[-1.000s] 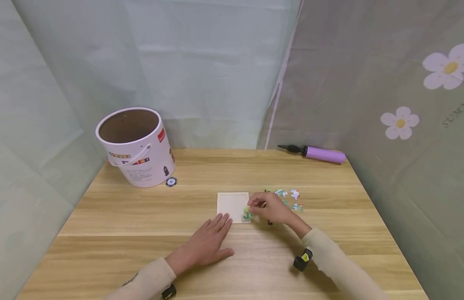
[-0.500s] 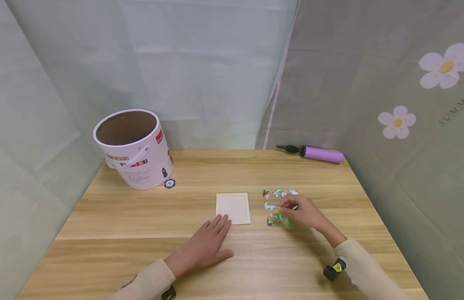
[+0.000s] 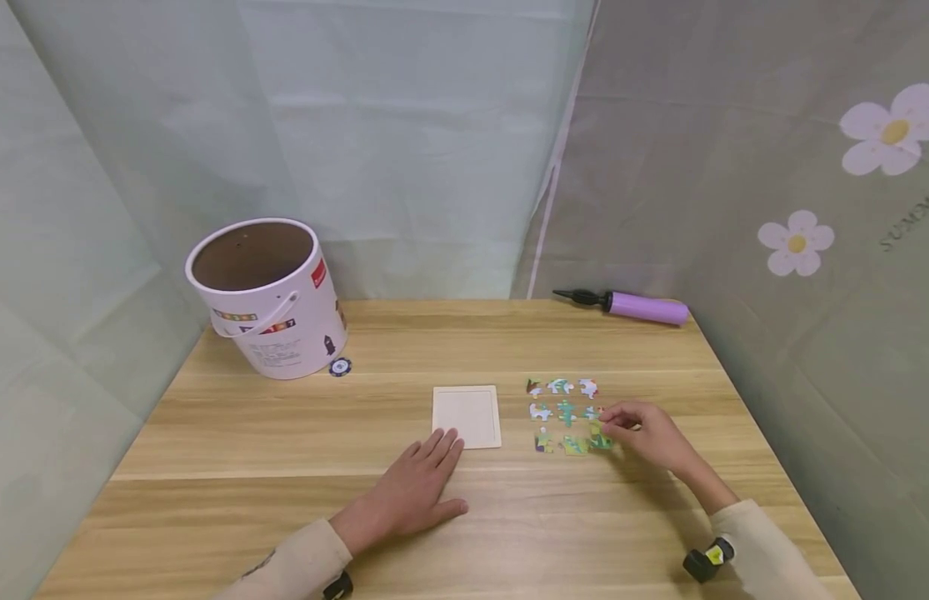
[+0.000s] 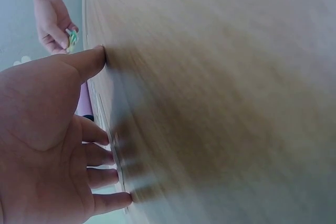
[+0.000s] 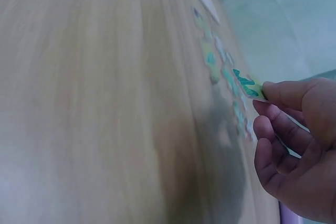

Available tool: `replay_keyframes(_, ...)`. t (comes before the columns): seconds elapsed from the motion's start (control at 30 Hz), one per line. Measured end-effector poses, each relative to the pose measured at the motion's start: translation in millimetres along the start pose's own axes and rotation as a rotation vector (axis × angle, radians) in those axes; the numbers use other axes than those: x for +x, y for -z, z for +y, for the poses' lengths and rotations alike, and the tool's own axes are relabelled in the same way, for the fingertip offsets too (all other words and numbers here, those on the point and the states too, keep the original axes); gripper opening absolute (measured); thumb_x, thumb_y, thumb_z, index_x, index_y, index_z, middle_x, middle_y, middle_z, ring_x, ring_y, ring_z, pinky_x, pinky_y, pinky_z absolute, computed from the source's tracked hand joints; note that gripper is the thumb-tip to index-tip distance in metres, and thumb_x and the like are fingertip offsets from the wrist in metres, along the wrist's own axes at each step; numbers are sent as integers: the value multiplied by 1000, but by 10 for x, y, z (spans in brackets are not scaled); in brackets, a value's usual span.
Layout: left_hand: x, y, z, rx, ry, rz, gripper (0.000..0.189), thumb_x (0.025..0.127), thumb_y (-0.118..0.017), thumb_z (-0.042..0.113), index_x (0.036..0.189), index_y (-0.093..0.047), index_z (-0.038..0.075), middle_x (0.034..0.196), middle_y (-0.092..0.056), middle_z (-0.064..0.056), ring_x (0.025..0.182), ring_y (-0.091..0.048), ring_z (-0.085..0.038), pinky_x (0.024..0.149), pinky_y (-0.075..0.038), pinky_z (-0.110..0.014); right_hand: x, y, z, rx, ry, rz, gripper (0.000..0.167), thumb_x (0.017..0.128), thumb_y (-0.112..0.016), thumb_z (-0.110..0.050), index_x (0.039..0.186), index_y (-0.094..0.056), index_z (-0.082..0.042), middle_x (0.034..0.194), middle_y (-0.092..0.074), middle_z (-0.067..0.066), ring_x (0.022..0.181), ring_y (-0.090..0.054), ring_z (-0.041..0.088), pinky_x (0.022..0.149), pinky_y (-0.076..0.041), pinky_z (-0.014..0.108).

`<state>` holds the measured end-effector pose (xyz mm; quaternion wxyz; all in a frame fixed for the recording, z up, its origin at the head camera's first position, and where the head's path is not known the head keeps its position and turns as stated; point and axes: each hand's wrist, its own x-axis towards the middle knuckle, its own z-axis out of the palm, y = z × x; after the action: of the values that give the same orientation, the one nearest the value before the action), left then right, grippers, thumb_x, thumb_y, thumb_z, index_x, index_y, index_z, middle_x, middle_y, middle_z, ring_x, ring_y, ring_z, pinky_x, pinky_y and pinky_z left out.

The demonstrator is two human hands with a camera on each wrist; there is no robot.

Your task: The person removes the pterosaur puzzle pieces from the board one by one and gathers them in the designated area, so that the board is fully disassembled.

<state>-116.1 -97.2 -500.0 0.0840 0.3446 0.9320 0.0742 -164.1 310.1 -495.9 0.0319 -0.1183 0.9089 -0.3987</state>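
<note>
My right hand [image 3: 647, 433] pinches a green jigsaw piece [image 5: 247, 84] between thumb and index finger, at the lower right of the laid-out pieces. The piece is tilted above the table in the right wrist view. Several other jigsaw pieces [image 3: 566, 411] lie in loose rows, slightly apart, with white, teal and green prints. To their left lies a square wooden puzzle tray [image 3: 466, 417] with a raised rim and no pieces in it. My left hand [image 3: 412, 487] is spread flat, fingertips on the tray's front edge and thumb on the table.
A white bucket [image 3: 284, 333] with a handle stands at the back left, a round poker chip [image 3: 340, 367] by its base. At the back right lies a purple hand pump [image 3: 647, 308]. Hanging cloth [image 3: 419, 167] borders the wooden table [image 3: 284, 433].
My right hand has carried the green jigsaw piece from the tray's right edge rightward, past the other pieces to their lower right corner. My left hand stays on the tray's edge.
</note>
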Motion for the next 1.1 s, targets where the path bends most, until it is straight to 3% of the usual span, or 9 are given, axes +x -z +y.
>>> replay_keyframes(0.23, 9, -6, -17, 2, 4, -11, 84, 101, -51, 59, 157, -34, -1, 165, -30, -20, 152, -28, -39, 117, -34, -55, -60, -4, 83, 6, -31, -7, 9, 93, -76, -14, 100, -77, -9, 90, -73, -2, 82, -65, 8, 78, -55, 24)
replay_keyframes(0.57, 21, 1, -27, -10, 8, -16, 84, 101, -52, 58, 158, -33, -1, 165, -29, -20, 152, -28, -38, 118, -34, -56, -15, -83, 186, -70, -35, 37, 4, 92, -77, -13, 95, -78, -14, 93, -74, -3, 84, -66, 10, 74, -54, 25)
replay_keyframes(0.93, 23, 39, -3, -17, 3, -19, 84, 101, -53, 57, 157, -34, -2, 165, -30, -20, 152, -29, -39, 117, -34, -56, -6, -82, 168, -98, -52, 28, 4, 94, -76, -18, 96, -78, -15, 97, -75, -2, 86, -64, 10, 73, -52, 25)
replay_keyframes(1.1, 26, 23, -12, -8, 8, -22, 84, 100, -53, 58, 158, -34, -1, 165, -30, -19, 152, -29, -38, 117, -34, -56, 66, -4, 60, -115, 0, 33, 9, 94, -75, -15, 101, -78, -12, 94, -74, -2, 84, -65, 12, 74, -55, 27)
